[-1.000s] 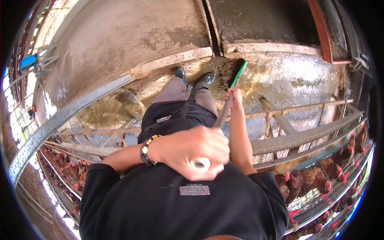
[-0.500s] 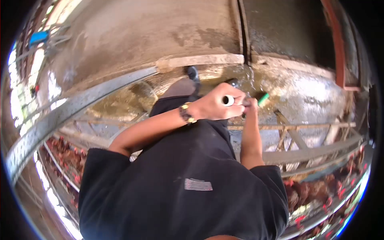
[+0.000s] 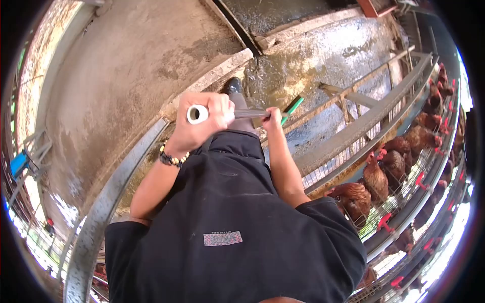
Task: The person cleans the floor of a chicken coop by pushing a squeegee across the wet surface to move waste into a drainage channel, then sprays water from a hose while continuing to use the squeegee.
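Left hand (image 3: 199,123): fingers wrapped tight round the top end of the long handle (image 3: 242,114), whose pale hollow end cap faces the camera; a beaded bracelet (image 3: 171,159) sits on the wrist.
Right hand (image 3: 273,118): fingers curled shut round the same handle lower down, just below the left hand.
Tool: a long-handled scraper or broom; its green head (image 3: 292,107) points down toward the wet floor channel (image 3: 303,70), beside the black rubber boot (image 3: 232,85). Whether the head touches the floor I cannot tell.
Surroundings: a concrete walkway (image 3: 126,65) to the left, a grey metal rail (image 3: 108,202) along it, and brown hens (image 3: 376,179) in wire cages (image 3: 404,202) to the right.
Doing it well: judging by the grip, the upper hand steers and the lower hand presses; keeping the head flat and low on the slurry, pushing in long strokes along the channel, and standing firm on the slick floor would serve best.
Risk: a lifted head could splash slurry toward the cages.
Writing: a small grey label (image 3: 222,238) on the black shirt (image 3: 232,242) carries print too small to read; no brand is legible.
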The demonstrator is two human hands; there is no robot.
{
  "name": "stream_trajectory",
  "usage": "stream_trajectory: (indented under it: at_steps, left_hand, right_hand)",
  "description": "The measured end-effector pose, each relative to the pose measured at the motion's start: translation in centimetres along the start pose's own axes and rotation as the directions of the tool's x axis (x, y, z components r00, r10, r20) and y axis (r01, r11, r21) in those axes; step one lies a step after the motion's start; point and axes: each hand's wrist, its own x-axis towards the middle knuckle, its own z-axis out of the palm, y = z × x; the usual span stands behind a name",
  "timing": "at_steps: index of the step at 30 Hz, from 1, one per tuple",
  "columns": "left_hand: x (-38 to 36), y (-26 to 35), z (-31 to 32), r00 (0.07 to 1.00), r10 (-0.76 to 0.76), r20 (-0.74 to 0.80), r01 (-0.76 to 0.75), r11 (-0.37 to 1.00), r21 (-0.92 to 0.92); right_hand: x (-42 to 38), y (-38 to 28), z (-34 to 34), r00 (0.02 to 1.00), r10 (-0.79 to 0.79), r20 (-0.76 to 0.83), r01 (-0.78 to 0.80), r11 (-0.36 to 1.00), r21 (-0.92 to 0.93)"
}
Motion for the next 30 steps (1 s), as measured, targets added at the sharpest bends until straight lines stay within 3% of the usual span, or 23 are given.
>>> stream_trajectory:
  at_steps: [2,5,7,8,11,12,13,15,17,19,21,22,23,25,26,27,30]
  left_hand:
    - [0.8,-1.7,-1.1,0.993,-0.117,0.002,0.117,0.993,0.01]
    - [2.8,-3.9,-1.0,0.955,-0.287,0.081,0.277,0.954,0.114]
    - [5.0,-4.2,0.2,0.898,-0.42,0.128,0.391,0.897,0.204]
    - [6.2,-4.5,0.6,0.888,-0.425,0.178,0.375,0.891,0.257]
    - [9.4,-1.9,4.4,0.962,-0.258,0.086,0.2,0.887,0.417]
    - [10.8,-2.0,4.1,0.934,-0.258,0.247,0.123,0.882,0.456]
    - [12.2,-1.9,3.8,0.882,-0.25,0.4,0.037,0.882,0.47]
    - [14.6,-1.4,5.3,0.843,-0.314,0.437,0.106,0.893,0.438]
    - [15.5,-1.2,8.0,0.802,-0.3,0.516,0.065,0.903,0.424]
    - [13.6,-0.9,10.3,0.822,-0.234,0.519,-0.076,0.859,0.507]
    - [12.8,1.2,13.7,0.549,-0.434,0.714,-0.097,0.815,0.571]
    - [11.6,1.6,15.1,0.518,-0.4,0.756,-0.119,0.842,0.527]
    - [10.8,1.6,16.0,0.488,-0.363,0.794,-0.141,0.865,0.482]
    - [10.7,1.5,16.3,0.556,-0.312,0.77,-0.137,0.88,0.455]
    - [10.7,1.1,16.0,0.591,-0.282,0.756,-0.14,0.887,0.44]
    - [11.9,-0.1,14.8,0.711,-0.275,0.647,-0.147,0.841,0.52]
    - [13.3,-4.0,11.5,0.862,-0.233,0.45,-0.043,0.851,0.524]
  right_hand:
    - [-0.8,2.0,-0.9,0.976,-0.004,-0.22,0.001,1.0,-0.01]
    - [1.6,4.0,-2.3,0.974,0.087,-0.21,-0.083,0.996,0.026]
    - [4.2,4.4,-1.8,0.976,0.183,-0.122,-0.164,0.975,0.149]
    - [5.0,4.3,-1.2,0.976,0.212,-0.047,-0.194,0.95,0.245]
    - [2.8,1.4,3.8,0.978,0.168,0.124,-0.205,0.891,0.404]
    - [2.4,0.2,4.8,0.958,0.123,0.258,-0.232,0.861,0.452]
    - [2.0,-0.7,6.1,0.967,0.122,0.223,-0.219,0.844,0.489]
    - [1.0,-2.9,7.8,0.98,0.139,0.145,-0.193,0.855,0.481]
    - [1.6,-3.9,7.3,0.977,0.149,0.153,-0.208,0.831,0.516]
    - [2.8,-4.0,5.8,0.961,0.136,0.241,-0.253,0.784,0.568]
    - [-0.5,-4.5,5.0,0.992,-0.083,0.097,0.021,0.854,0.519]
    - [-2.6,-5.4,4.1,0.973,-0.151,0.177,0.053,0.885,0.462]
    - [-1.5,-6.6,3.4,0.976,-0.051,0.212,-0.036,0.921,0.388]
    - [-3.0,-9.8,4.6,0.99,-0.118,0.078,0.082,0.931,0.357]
    - [-1.3,-11.4,4.8,0.991,-0.09,0.104,0.036,0.901,0.432]
    - [1.6,-14.6,6.0,0.987,-0.161,-0.014,0.147,0.859,0.49]
    - [1.3,-18.5,8.1,0.944,-0.237,-0.231,0.312,0.869,0.384]
